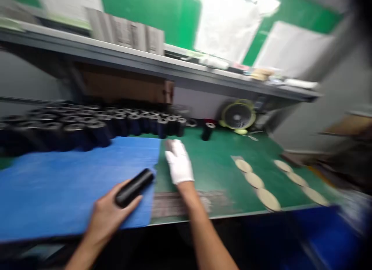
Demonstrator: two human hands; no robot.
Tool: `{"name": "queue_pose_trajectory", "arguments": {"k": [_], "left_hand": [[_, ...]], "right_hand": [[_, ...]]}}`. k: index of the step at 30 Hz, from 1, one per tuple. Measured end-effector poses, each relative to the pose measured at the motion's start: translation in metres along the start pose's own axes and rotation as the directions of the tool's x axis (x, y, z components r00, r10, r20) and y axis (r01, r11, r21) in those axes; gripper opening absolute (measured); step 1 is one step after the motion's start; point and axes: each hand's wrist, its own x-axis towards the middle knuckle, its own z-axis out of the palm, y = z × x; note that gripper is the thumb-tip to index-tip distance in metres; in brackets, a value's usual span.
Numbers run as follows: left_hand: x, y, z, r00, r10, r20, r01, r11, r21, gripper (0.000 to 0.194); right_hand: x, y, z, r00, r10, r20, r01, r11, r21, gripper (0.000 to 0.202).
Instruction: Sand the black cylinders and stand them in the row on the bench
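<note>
My left hand (109, 208) is wrapped round a smooth black cylinder (135, 188), tilted up to the right above the blue sheet (72, 177). In a white glove, my right hand (179, 161) reaches forward, low over the green mat (215, 169), just right of the sheet's edge. Its fingers look stretched out, with some blur at the tips, and I see nothing held in them. Closest beyond it stand upright dark cylinders (171, 126) with pale ring-shaped tops. One dark cylinder (207, 131) stands apart to the right.
Many more dark cylinders (75, 132) crowd the back left. Several cream discs (269, 199) lie in two rows at the right. A yellow-green fan (238, 116) stands at the back. Above runs a grey shelf (139, 57). A brownish flat strip (165, 204) lies at the front edge.
</note>
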Motion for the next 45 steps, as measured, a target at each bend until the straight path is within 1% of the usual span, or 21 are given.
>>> {"name": "queue_pose_trajectory", "arguments": {"k": [2, 4, 6, 8, 10, 12, 14, 18, 22, 26, 29, 30, 32, 33, 34, 36, 39, 41, 42, 44, 45], "left_hand": [[-0.001, 0.003, -0.014, 1.0, -0.017, 0.013, 0.016, 0.998, 0.053, 0.051], [0.001, 0.008, -0.014, 1.0, -0.014, 0.027, 0.013, 0.998, 0.058, 0.049], [0.002, 0.014, -0.011, 0.999, -0.02, 0.027, 0.018, 0.998, 0.057, 0.049], [0.0, 0.017, -0.009, 0.999, -0.031, 0.031, 0.029, 0.998, 0.051, 0.05], [-0.002, 0.018, -0.009, 0.998, -0.039, 0.04, 0.038, 0.999, 0.032, 0.051], [-0.003, 0.017, -0.011, 0.998, -0.034, 0.049, 0.034, 0.999, -0.004, 0.049], [-0.003, 0.017, -0.011, 0.998, -0.03, 0.051, 0.031, 0.999, -0.036, 0.048], [-0.002, 0.018, -0.011, 0.998, -0.049, 0.047, 0.052, 0.997, -0.06, 0.05], [-0.003, 0.018, -0.01, 0.997, -0.036, 0.071, 0.043, 0.994, -0.1, 0.052], [-0.004, 0.017, -0.01, 0.997, -0.062, 0.054, 0.068, 0.991, -0.117, 0.051], [-0.004, 0.018, -0.012, 0.994, -0.066, 0.085, 0.079, 0.984, -0.157, 0.043], [-0.003, 0.019, -0.012, 0.994, -0.069, 0.083, 0.081, 0.985, -0.152, 0.043], [-0.003, 0.021, -0.014, 0.995, -0.077, 0.066, 0.084, 0.989, -0.12, 0.048], [-0.003, 0.023, -0.015, 0.995, -0.08, 0.061, 0.086, 0.991, -0.101, 0.051], [-0.002, 0.024, -0.016, 0.994, -0.083, 0.066, 0.089, 0.992, -0.09, 0.051], [-0.002, 0.025, -0.018, 0.993, -0.086, 0.077, 0.092, 0.992, -0.085, 0.05], [-0.002, 0.026, -0.02, 0.994, -0.078, 0.08, 0.087, 0.991, -0.105, 0.053], [-0.001, 0.024, -0.02, 0.993, -0.079, 0.088, 0.089, 0.989, -0.122, 0.055], [-0.002, 0.023, -0.019, 0.993, -0.082, 0.089, 0.093, 0.988, -0.127, 0.057], [-0.002, 0.021, -0.017, 0.992, -0.087, 0.088, 0.099, 0.986, -0.137, 0.057], [-0.002, 0.02, -0.016, 0.992, -0.089, 0.088, 0.102, 0.984, -0.147, 0.051]], "right_hand": [[-0.01, 0.032, 0.02, 0.996, 0.089, 0.001, -0.088, 0.988, 0.129, 0.056], [-0.025, 0.056, 0.038, 0.994, 0.111, 0.02, -0.112, 0.97, 0.214, 0.061], [-0.044, 0.063, 0.045, 0.993, 0.119, 0.021, -0.12, 0.959, 0.255, 0.063], [-0.061, 0.051, 0.045, 0.997, 0.077, -0.004, -0.073, 0.965, 0.253, 0.061], [-0.074, 0.025, 0.047, 0.997, -0.08, -0.02, 0.083, 0.979, 0.186, 0.055], [-0.08, 0.0, 0.051, 0.96, -0.281, 0.006, 0.28, 0.957, 0.083, 0.049], [-0.08, -0.016, 0.056, 0.922, -0.384, 0.047, 0.383, 0.923, 0.021, 0.048], [-0.074, -0.018, 0.057, 0.93, -0.362, 0.057, 0.364, 0.931, -0.028, 0.049], [-0.079, -0.016, 0.051, 0.868, -0.494, 0.047, 0.495, 0.869, -0.014, 0.051], [-0.086, -0.027, 0.05, 0.913, -0.409, 0.006, 0.409, 0.911, -0.05, 0.052], [-0.079, -0.029, 0.049, 0.848, -0.527, 0.066, 0.527, 0.85, 0.013, 0.051], [-0.072, -0.024, 0.048, 0.847, -0.523, 0.088, 0.522, 0.852, 0.04, 0.049], [-0.051, -0.003, 0.044, 0.93, -0.347, 0.124, 0.342, 0.938, 0.06, 0.046], [-0.041, 0.01, 0.042, 0.971, -0.198, 0.134, 0.189, 0.979, 0.078, 0.047], [-0.031, 0.023, 0.039, 0.989, -0.052, 0.137, 0.036, 0.992, 0.118, 0.051], [-0.022, 0.043, 0.034, 0.977, 0.151, 0.151, -0.186, 0.949, 0.254, 0.063], [-0.034, 0.047, 0.032, 0.954, 0.248, 0.168, -0.295, 0.871, 0.394, 0.075], [-0.053, 0.03, 0.035, 0.971, 0.213, 0.113, -0.24, 0.893, 0.38, 0.074], [-0.062, 0.018, 0.038, 0.987, 0.147, 0.069, -0.162, 0.924, 0.346, 0.071], [-0.078, -0.01, 0.043, 0.998, -0.066, -0.014, 0.067, 0.968, 0.242, 0.063], [-0.083, -0.023, 0.046, 0.981, -0.193, -0.024, 0.194, 0.963, 0.185, 0.059]]}}
